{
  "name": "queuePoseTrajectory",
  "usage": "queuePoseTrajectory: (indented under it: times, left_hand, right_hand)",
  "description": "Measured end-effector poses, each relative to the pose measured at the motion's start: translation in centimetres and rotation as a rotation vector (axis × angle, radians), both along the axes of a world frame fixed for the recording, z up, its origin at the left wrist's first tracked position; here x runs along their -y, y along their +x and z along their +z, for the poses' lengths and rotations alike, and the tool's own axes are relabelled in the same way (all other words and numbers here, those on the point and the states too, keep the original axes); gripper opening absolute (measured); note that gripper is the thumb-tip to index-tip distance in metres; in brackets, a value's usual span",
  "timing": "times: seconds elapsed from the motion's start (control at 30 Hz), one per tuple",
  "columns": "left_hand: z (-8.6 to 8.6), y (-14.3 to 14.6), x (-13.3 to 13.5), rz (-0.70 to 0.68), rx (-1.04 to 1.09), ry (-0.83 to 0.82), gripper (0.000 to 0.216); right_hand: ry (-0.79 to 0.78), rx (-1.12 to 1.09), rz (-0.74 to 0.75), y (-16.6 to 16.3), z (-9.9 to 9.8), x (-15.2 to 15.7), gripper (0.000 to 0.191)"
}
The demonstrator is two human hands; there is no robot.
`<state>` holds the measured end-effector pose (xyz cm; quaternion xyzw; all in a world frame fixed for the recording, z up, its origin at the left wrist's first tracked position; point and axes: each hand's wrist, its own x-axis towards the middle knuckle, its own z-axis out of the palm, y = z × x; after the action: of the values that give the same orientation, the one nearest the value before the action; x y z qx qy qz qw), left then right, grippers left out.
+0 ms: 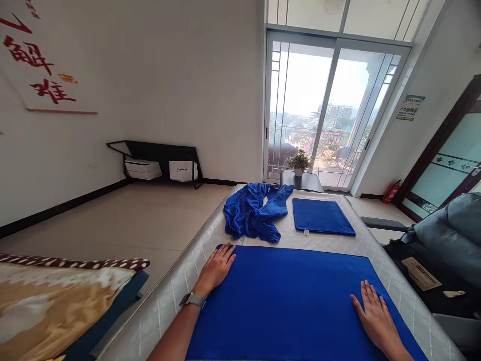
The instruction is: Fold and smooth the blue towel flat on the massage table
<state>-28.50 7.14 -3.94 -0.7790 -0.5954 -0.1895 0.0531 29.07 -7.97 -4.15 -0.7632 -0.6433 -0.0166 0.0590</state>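
A blue towel (289, 301) is spread flat across the near part of a white quilted mattress (173, 296). On its far left corner rests my left hand (220, 265), palm down, fingers stretched out; a watch (192, 300) is on that wrist. My right hand (376, 316) lies flat near the towel's right edge, its fingers slightly spread. Just beyond the flat towel, a crumpled blue towel (255, 213) sits in a loose heap on the left. To the right of the heap is a neatly folded blue towel (322, 215) with a small white tag at its near edge.
To the left is a bed with a brown patterned blanket (67, 306). A black shelf (161, 155) holds white boxes by the wall. Past the mattress, a potted plant (298, 163) stands on a small table before sliding glass doors. A dark armchair (454, 230) with a black bag is at right.
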Motion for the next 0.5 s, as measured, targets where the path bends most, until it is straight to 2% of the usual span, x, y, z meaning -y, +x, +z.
queuePoseTrajectory:
  times: [0.13, 0.27, 0.33, 0.4, 0.5]
  left_hand:
    - [0.2, 0.0, 0.1, -0.012, -0.01, 0.001, 0.05]
    - [0.2, 0.1, 0.0, -0.003, -0.031, 0.013, 0.049]
    - [0.1, 0.0, 0.0, 0.002, -0.043, 0.009, 0.049]
    - [0.0, 0.0, -0.1, -0.001, -0.053, 0.01, 0.049]
    - [-0.2, -0.1, -0.1, -0.015, -0.054, 0.029, 0.048]
  right_hand:
    - [0.017, 0.011, -0.035, 4.6, 0.0, 0.8, 0.087]
    - [0.004, -0.005, -0.114, 5.8, 0.8, 1.0, 0.086]
    - [0.023, 0.001, -0.144, 5.1, 1.3, 0.8, 0.087]
    - [0.049, 0.012, -0.099, 3.0, 1.9, 0.4, 0.086]
    - [0.048, -0.014, 0.046, -3.0, 3.8, -0.2, 0.084]
